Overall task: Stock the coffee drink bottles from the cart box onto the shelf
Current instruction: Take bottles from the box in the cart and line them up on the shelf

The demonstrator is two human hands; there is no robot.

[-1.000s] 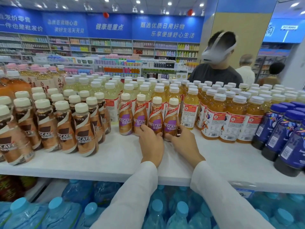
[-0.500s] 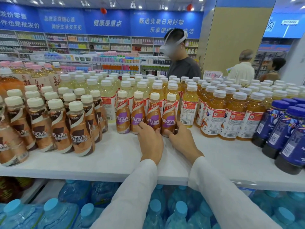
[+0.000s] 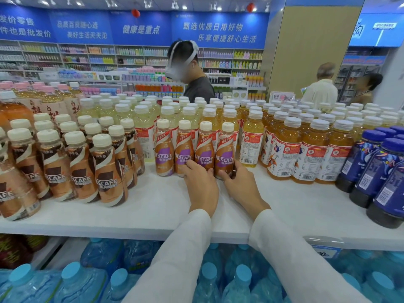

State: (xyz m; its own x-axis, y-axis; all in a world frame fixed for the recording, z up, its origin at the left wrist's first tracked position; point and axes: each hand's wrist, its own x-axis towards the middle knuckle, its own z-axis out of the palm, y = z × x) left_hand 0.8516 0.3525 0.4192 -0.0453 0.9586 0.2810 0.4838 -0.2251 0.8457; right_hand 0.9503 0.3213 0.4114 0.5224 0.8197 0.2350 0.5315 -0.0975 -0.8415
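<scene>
Four purple-labelled coffee bottles [image 3: 184, 149] stand upright in a row on the white shelf [image 3: 153, 206]; the left hand [image 3: 202, 186] curls round the base of the third bottle [image 3: 204, 147]; the right hand [image 3: 240, 186] grips the base of the fourth bottle [image 3: 225, 149], at the row's right end.

Glossy plastic coffee bottles [image 3: 164, 149] stand on a smooth, matt white shelf [image 3: 153, 206].

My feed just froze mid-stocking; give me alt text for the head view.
The left hand grips the base of the third bottle from the left and the right hand the fourth bottle in a row of four purple-label Nescafe bottles on the white shelf. Brown-label Nescafe bottles stand to their left, orange tea bottles to their right.
</scene>
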